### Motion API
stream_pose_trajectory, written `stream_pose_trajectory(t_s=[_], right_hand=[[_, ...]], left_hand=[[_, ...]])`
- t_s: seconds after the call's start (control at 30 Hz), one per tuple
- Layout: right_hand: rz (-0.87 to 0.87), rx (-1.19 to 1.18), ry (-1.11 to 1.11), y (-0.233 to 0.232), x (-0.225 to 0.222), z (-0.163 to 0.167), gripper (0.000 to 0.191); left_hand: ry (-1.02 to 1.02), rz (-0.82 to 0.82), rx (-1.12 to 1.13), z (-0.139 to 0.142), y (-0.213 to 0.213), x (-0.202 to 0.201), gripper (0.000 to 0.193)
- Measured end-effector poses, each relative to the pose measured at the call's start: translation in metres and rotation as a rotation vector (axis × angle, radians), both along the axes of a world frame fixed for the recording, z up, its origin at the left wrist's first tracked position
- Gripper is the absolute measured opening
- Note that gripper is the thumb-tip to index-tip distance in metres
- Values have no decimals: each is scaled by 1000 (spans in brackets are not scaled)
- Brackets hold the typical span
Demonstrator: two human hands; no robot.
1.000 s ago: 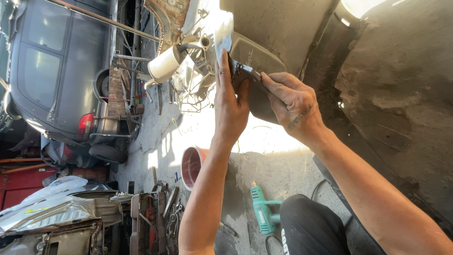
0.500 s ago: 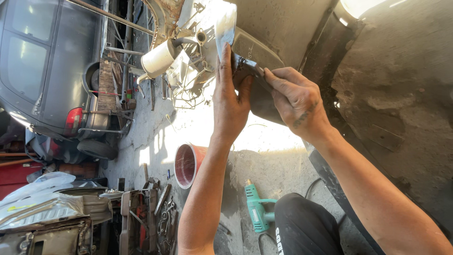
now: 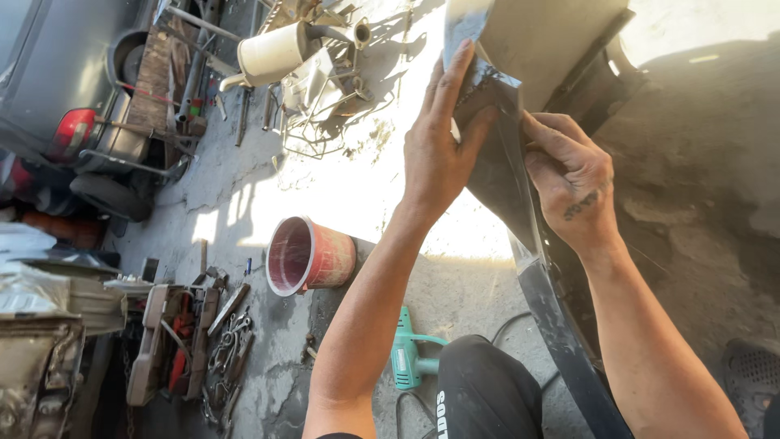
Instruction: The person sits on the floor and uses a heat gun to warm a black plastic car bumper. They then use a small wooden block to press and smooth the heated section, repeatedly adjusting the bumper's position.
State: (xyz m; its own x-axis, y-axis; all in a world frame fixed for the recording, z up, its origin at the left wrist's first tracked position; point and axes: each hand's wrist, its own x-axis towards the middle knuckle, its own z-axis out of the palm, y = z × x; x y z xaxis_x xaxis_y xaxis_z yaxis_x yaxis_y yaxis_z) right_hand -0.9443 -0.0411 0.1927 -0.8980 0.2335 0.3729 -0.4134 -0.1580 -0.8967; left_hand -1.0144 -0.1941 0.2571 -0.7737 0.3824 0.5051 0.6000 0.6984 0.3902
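Across the right half of the frame runs a dark car panel [image 3: 520, 187], its curved edge slanting from top centre down to the lower right. At upper left sits a grey car [image 3: 49, 73] with a red tail lamp, a spare tyre [image 3: 110, 197] on the ground beside it. Below centre, on the cracked concrete, stands a red bucket [image 3: 313, 256], tipped so its mouth faces left. Left of it lies an open toolbox [image 3: 175, 341] with spanners spilled alongside. At bottom centre a green power tool [image 3: 406, 358] rests near the person's dark-trousered knee [image 3: 487, 390]. Near the top a cream canister [image 3: 272, 53] lies among metal scrap. Both hands meet on the panel edge: the left hand [image 3: 439, 146] lies flat with fingers stretched upward against it, while the right hand [image 3: 573, 179] is curled, fingertips pressing the same edge from the other side. Whether the right hand pinches anything smaller, I cannot tell.
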Motion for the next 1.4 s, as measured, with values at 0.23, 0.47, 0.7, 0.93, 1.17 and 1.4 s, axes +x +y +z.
stream_pose_trajectory(t_s=[0.23, 0.47, 0.7, 0.93, 1.17, 1.4], right_hand=[[-63, 116, 22, 2, 3, -23, 40], [15, -73, 71, 4, 0, -21, 61], [-76, 31, 107, 2, -1, -15, 68], [-30, 5, 71, 7, -3, -13, 57], [198, -202, 12, 9, 6, 16, 58], [295, -392, -59, 6, 11, 40, 58]], left_hand=[[11, -105, -24, 6, -3, 8, 66], [-155, -82, -38, 12, 12, 16, 64], [-76, -17, -69, 6, 24, 18, 64], [-79, 61, -25, -1, 24, 20, 65], [29, 102, 114, -9, 16, 14, 80], [17, 70, 307, -38, 7, 9, 94]])
